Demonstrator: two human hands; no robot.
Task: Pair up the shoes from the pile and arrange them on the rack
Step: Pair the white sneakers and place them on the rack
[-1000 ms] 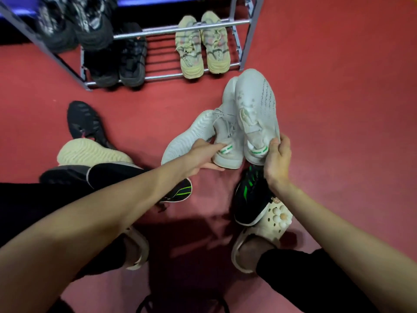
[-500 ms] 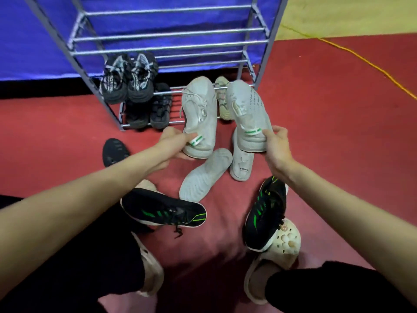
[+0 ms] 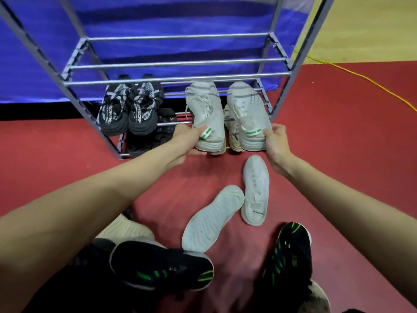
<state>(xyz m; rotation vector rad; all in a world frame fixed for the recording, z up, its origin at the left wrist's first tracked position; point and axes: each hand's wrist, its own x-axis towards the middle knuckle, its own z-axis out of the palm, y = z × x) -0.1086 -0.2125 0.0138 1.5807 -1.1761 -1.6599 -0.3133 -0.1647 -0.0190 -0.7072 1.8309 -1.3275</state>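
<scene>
A person's left hand (image 3: 188, 141) and right hand (image 3: 276, 141) each grip one pale grey knit sneaker with a green heel tab, left sneaker (image 3: 206, 114) and right sneaker (image 3: 247, 114), fingers (image 3: 269, 132) closed round the heels, toes beyond the fingers at the grey metal-tube shoe rack (image 3: 176, 63).

Red floor mat (image 3: 338, 154), blue fabric backdrop (image 3: 158, 19) behind, strip of pale wooden floor (image 3: 361, 30) at upper right, yellow cable (image 3: 365, 80) crossing the mat diagonally
</scene>
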